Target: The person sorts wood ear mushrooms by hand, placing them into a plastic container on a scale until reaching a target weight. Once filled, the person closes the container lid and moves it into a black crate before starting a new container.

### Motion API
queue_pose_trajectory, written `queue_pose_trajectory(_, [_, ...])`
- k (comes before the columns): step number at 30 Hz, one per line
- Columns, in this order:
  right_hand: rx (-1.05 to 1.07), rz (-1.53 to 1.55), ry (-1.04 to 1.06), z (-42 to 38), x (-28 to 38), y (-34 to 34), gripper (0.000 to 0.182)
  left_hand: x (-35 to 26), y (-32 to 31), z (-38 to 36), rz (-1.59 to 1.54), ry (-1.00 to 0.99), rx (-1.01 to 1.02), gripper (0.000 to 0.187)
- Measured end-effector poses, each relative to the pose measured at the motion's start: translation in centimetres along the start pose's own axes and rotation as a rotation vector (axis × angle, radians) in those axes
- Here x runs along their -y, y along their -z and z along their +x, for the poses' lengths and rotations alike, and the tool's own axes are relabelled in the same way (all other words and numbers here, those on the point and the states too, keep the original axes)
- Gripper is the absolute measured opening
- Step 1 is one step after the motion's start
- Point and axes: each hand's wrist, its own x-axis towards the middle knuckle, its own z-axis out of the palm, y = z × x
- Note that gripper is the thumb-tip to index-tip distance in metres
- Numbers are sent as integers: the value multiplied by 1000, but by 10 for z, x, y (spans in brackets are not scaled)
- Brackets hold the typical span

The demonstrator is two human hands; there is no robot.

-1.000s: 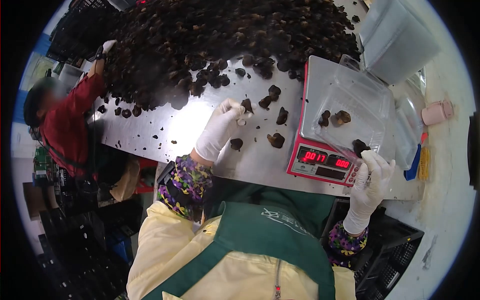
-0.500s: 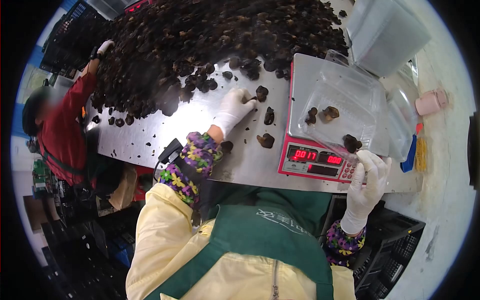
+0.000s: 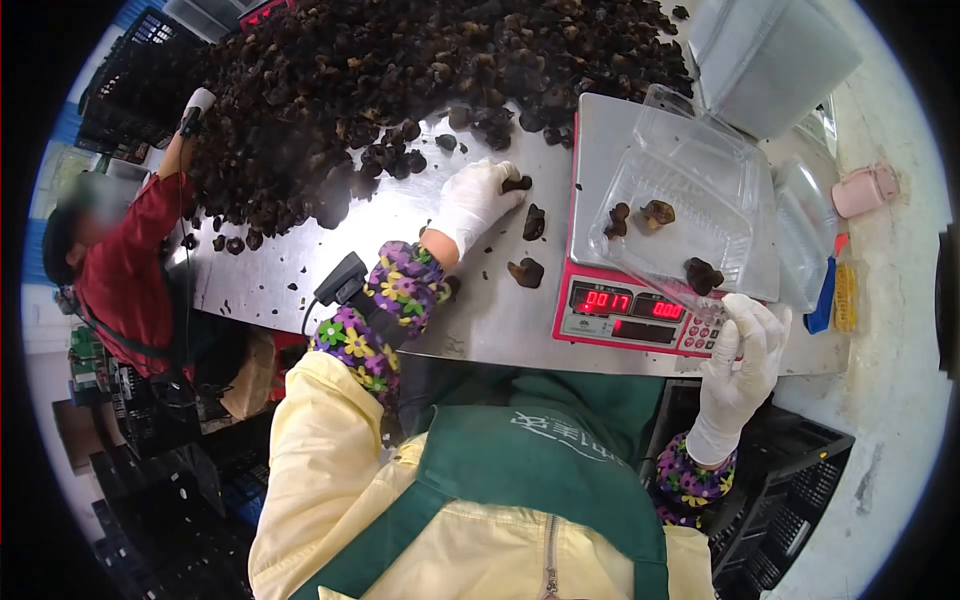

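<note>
My left hand [image 3: 474, 208], in a white glove, is over the metal table with its fingertips closed on a dark wood ear mushroom [image 3: 517, 184]. Two more loose pieces, one wood ear mushroom [image 3: 534, 222] and another mushroom piece [image 3: 526, 272], lie just below it. On the red scale [image 3: 640, 318] rests an open clear plastic box [image 3: 690, 215] with its lid folded back; three mushroom pieces sit inside, one a brownish mushroom [image 3: 657, 213]. My right hand [image 3: 742, 370], also gloved, has its fingers curled at the box's near right corner. The scale's left display reads 0.017.
A large heap of wood ear mushrooms [image 3: 400, 80] covers the table's far side. Stacked clear boxes [image 3: 770, 60] stand at the back right, near a pink container [image 3: 865, 191] and a blue-handled brush [image 3: 822, 300]. At left, a co-worker in a red sleeve [image 3: 135, 230] reaches toward the heap.
My left hand has moved slightly up and right and closed on the mushroom that lay beside its fingers. My right hand stays at the box corner. The display is unchanged.
</note>
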Motion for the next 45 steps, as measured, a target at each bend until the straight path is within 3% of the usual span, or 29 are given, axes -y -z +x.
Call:
queue_pose_trajectory(2, [5, -18, -4, -3, -3, 4, 19, -1, 5, -6, 91, -40, 172, 31])
queue_pose_trajectory(4, [3, -27, -24, -6, -5, 7, 19, -4, 19, -34, 113, -115, 139, 31])
queue_pose_trajectory(10, [-12, 7, 0, -7, -8, 4, 18, 16, 41, -87, -229, 170, -20, 22])
queue_pose_trajectory(12, [-4, 33, 9, -1, 0, 2, 18, 25, 26, -101, -150, -116, -179, 16])
queue_pose_trajectory(13, [2, 56, 19, 2, 5, 1, 17, 5, 23, -105, -134, -114, -170, 16])
queue_pose_trajectory(15, [1, 56, 29, 4, 9, -2, 17, -16, 7, -109, -1, -287, -97, 26])
queue_pose_trajectory(19, [-7, 57, 56, 3, 14, -2, 17, -19, -38, -103, 186, -328, -23, 22])
queue_pose_trajectory(21, [-10, 43, 52, 0, 13, 2, 18, -7, -40, -96, -87, -300, -242, 18])
queue_pose_trajectory(22, [-5, 42, 47, -2, 13, 3, 18, -9, -31, -95, -652, -34, -67, 19])
queue_pose_trajectory(24, [-5, 40, 38, -6, 10, 4, 19, -11, 4, -92, -1215, 378, 137, 20])
queue_pose_trajectory(25, [-3, 42, 33, -5, 8, 2, 20, -7, 8, -91, -1310, 397, 131, 28])
queue_pose_trajectory(28, [9, 45, -11, -5, 8, -5, 21, -14, 24, -88, -1465, 339, 131, 28])
queue_pose_trajectory(30, [19, 32, -11, -4, 9, -9, 23, -41, 35, -83, -1372, 227, 92, 24])
queue_pose_trajectory(32, [36, 31, 12, -2, 9, -14, 24, -86, 45, -75, -1027, -33, -174, 19])
queue_pose_trajectory(33, [56, 1, 13, -3, 8, -16, 25, -107, 41, -68, -1015, -129, -264, 15])
queue_pose_trajectory(34, [77, -26, 19, -3, 8, -18, 26, -122, 41, -58, -855, -354, -382, 14])
queue_pose_trajectory(36, [92, 6, 5, -4, 8, -20, 28, -150, 35, -39, -577, -572, -452, 9])
queue_pose_trajectory(38, [104, 19, 25, -6, 3, -25, 27, -170, 22, -34, -346, -566, -351, 20])
queue_pose_trajectory(40, [104, 41, 41, -5, 4, -23, 27, -178, 16, -37, -290, -642, -490, 28])
queue_pose_trajectory(41, [103, 54, 39, -4, 3, -22, 26, -172, 13, -43, -297, -634, -484, 40])
queue_pose_trajectory(44, [38, 44, 58, -6, -1, -16, 24, -124, 24, -66, -395, -594, -504, 47])
queue_pose_trajectory(45, [13, 70, 67, -8, -2, -14, 22, -102, 24, -80, -368, -492, -502, 49])
